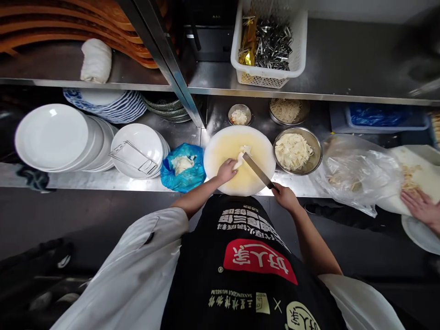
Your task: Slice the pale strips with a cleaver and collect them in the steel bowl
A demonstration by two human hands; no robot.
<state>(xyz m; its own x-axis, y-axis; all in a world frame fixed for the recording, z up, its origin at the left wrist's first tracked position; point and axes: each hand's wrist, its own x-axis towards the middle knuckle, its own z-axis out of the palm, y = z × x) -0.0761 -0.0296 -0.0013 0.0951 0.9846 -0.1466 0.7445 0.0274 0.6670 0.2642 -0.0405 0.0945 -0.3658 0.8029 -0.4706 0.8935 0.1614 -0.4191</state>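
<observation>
On a round white cutting board lies a pale piece of food, whose kind I cannot make out, with small slices at its far end. My left hand is closed on its near end, fingers bent. My right hand grips the dark handle of a kitchen knife; the blade slants up and left, its tip beside the piece. Right of the board, a steel bowl holds a heap of thin pale slices. To the left, a blue plastic bag holds more pale food.
Behind the board stand a small bowl of chopped bits and a bowl of shreds. Stacked white plates fill the left. A white basket sits on the shelf above. At far right, another person's hand touches a board beside a clear bag.
</observation>
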